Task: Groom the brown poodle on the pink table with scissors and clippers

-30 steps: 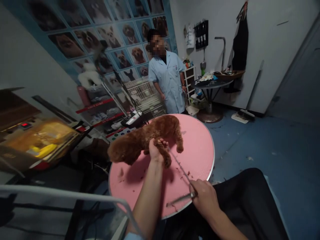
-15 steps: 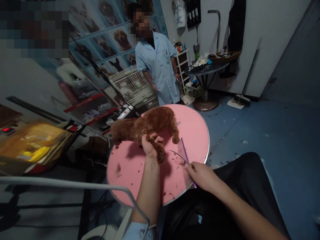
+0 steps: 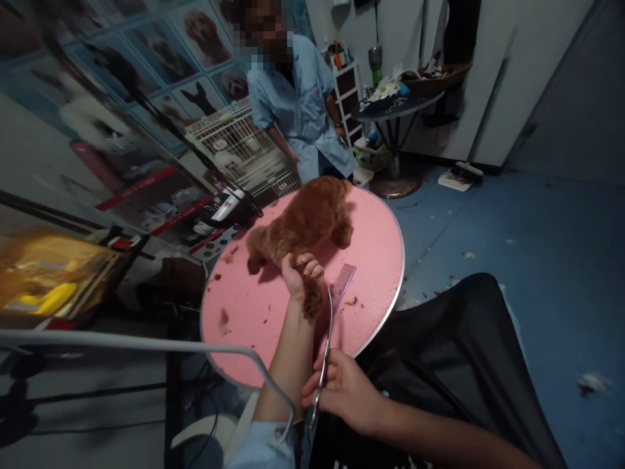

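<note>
A small brown curly-coated dog (image 3: 312, 212) stands on a round pink table (image 3: 375, 228). My left hand (image 3: 297, 277) is closed around one of its legs, and the fluffy paw (image 3: 311, 299) hangs out below my fingers. Thin curved scissors (image 3: 328, 339) are in my right hand (image 3: 346, 391), blades pointing up beside the paw, apart from it by a small gap. Behind the blades lies a purple comb (image 3: 344, 283) on the tabletop, its lower end hidden by my arm and the scissors. Tufts of cut brown fur (image 3: 354, 301) are scattered around.
Across the table stands a person in a light blue coat (image 3: 297, 98). A grey metal bar (image 3: 195, 345) crosses the lower left, near my left forearm. Behind are a wire cage (image 3: 229, 143) and another round table (image 3: 390, 111). Black cloth (image 3: 449, 345) covers my lap.
My right hand has moved left and down, turning the scissors from slanted to nearly upright. The comb's teeth now face up into view. The dog has shifted; my left hand keeps its leg.
</note>
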`<move>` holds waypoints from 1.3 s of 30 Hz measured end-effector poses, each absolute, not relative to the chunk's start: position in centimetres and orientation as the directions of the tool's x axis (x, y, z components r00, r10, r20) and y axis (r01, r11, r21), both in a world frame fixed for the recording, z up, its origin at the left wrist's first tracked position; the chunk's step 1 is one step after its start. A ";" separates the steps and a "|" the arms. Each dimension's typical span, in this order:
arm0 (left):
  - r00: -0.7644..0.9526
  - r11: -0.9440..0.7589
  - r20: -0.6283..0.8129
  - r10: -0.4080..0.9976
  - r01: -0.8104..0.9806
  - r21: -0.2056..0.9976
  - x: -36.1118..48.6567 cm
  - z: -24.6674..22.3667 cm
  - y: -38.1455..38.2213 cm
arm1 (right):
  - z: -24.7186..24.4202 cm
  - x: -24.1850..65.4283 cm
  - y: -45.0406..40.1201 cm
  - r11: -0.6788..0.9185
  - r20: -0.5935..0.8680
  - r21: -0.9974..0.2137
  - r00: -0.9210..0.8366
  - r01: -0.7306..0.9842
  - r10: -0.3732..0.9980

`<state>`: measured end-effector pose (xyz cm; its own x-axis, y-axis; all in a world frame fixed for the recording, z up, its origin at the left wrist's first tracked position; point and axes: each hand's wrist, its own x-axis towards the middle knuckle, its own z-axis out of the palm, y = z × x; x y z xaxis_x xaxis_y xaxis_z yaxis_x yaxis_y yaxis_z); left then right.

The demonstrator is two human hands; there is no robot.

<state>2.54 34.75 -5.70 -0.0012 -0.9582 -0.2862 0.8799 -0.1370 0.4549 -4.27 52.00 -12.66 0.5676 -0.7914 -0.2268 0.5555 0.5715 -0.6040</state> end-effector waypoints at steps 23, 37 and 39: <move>-0.031 -0.160 -0.280 -0.959 0.879 0.449 1.3 -6.2 33.8 | -13.5 -3.8 52.0 0.444 -0.290 -0.771 0.371 0.456 -0.882; 0.001 -0.156 -0.281 -0.960 0.831 0.534 2.3 -5.8 33.9 | -14.5 -8.3 51.8 0.166 -0.115 -0.946 0.190 0.278 -0.975; 0.014 -0.165 -0.301 -0.953 0.811 0.562 2.3 -5.4 33.9 | -14.6 -9.1 51.7 0.162 -0.125 -0.957 0.162 0.243 -0.979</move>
